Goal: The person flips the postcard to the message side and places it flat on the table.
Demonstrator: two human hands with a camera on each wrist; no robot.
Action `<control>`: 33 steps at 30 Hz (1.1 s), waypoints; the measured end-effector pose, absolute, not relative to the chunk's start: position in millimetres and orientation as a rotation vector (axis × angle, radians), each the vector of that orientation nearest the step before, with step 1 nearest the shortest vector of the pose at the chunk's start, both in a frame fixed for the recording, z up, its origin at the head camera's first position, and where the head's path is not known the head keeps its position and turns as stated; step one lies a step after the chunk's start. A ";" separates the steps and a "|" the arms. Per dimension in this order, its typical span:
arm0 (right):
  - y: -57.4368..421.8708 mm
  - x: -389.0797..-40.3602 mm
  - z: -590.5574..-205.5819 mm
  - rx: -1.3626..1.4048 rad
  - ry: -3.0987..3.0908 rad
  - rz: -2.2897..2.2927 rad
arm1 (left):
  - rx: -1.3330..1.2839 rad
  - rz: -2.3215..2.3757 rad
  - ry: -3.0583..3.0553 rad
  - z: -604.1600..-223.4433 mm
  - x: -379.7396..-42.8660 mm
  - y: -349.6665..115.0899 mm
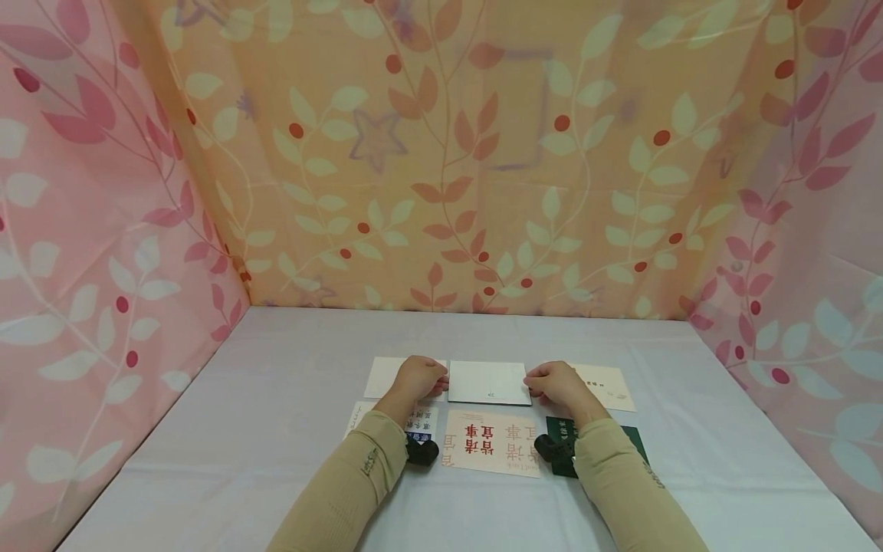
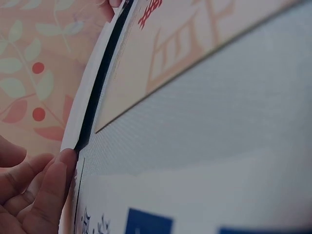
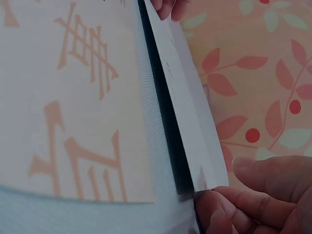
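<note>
A plain white card (image 1: 488, 381) with a tiny mark near its lower edge lies in the middle of the back row, a dark strip showing under its near edge. My left hand (image 1: 417, 377) holds its left edge, and in the left wrist view the fingertips (image 2: 68, 158) meet a corner. At the opposite edge my right hand (image 1: 557, 383) grips the same card. The right wrist view shows curled fingers (image 3: 209, 204) under its corner, the thumb lying above. Just in front is a cream card (image 1: 491, 443) with red and pale orange characters.
Another white card (image 1: 383, 377) lies partly behind the left hand, and a cream card (image 1: 607, 387) sits right of the right hand. Nearer are a blue-and-white card (image 1: 422, 418) and a dark green card (image 1: 635, 441), both partly covered by the arms. Floral cloth (image 1: 441, 153) walls the white table (image 1: 276, 360).
</note>
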State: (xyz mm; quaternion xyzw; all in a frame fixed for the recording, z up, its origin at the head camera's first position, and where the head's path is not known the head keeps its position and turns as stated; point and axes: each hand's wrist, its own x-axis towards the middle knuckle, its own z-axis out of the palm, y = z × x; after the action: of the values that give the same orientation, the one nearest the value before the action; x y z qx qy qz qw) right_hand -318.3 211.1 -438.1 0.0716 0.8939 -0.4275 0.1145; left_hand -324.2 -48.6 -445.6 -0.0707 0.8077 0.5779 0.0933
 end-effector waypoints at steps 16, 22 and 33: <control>210.3 -317.8 -438.6 0.218 2.623 -1.285 | -0.208 1.708 2.408 -443.4 -324.1 -47.4; 210.1 -317.7 -437.2 0.232 2.616 -1.295 | -0.193 1.716 2.407 -444.8 -324.7 -47.1; 210.7 -314.0 -433.1 0.193 2.626 -1.329 | -0.165 1.769 2.358 -443.5 -324.4 -47.1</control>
State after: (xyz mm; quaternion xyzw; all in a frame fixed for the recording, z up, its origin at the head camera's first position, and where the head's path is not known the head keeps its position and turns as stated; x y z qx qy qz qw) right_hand -314.0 210.7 -433.1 0.0652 0.8863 -0.4484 0.0959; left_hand -324.4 -47.1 -443.5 -0.0557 0.7951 0.5965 0.0942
